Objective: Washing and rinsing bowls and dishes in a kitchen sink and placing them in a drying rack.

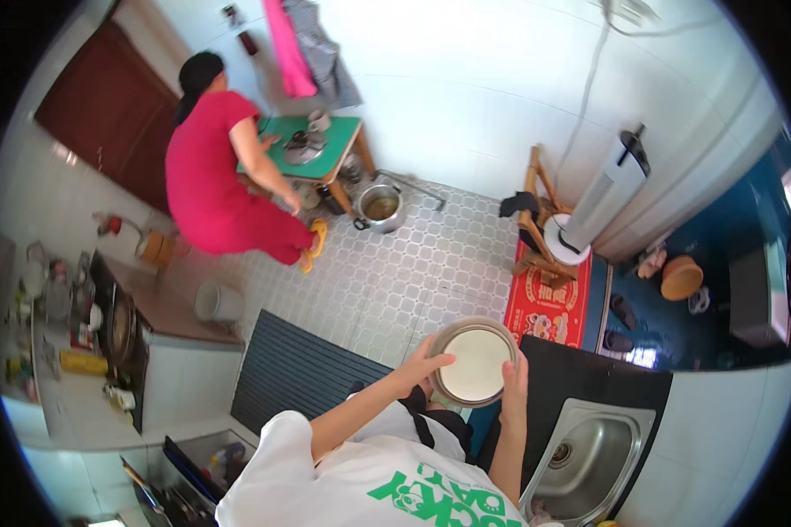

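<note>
A round metal pot (474, 364) with pale, whitish contents is held level in front of my body. My left hand (422, 366) grips its rim on the picture's left side, the thumb lying over the edge. On the opposite side my right hand (515, 388) clasps the wall, thumb near the rim. Beneath the forearms is a white shirt with green print (435, 494). Close to my right arm stands a black counter (540, 382) with a stainless steel sink (596, 448) set in it. Whether the contents are liquid or solid I cannot tell.
A person in red (217, 171) leans over a green-topped table (310, 168). An open pot (381, 209) sits on the tiled floor beside it. A dark ribbed mat (296, 365) lies near my feet. Beyond are a red mat (540, 309), wooden chair (534, 165) and white tower fan (596, 204).
</note>
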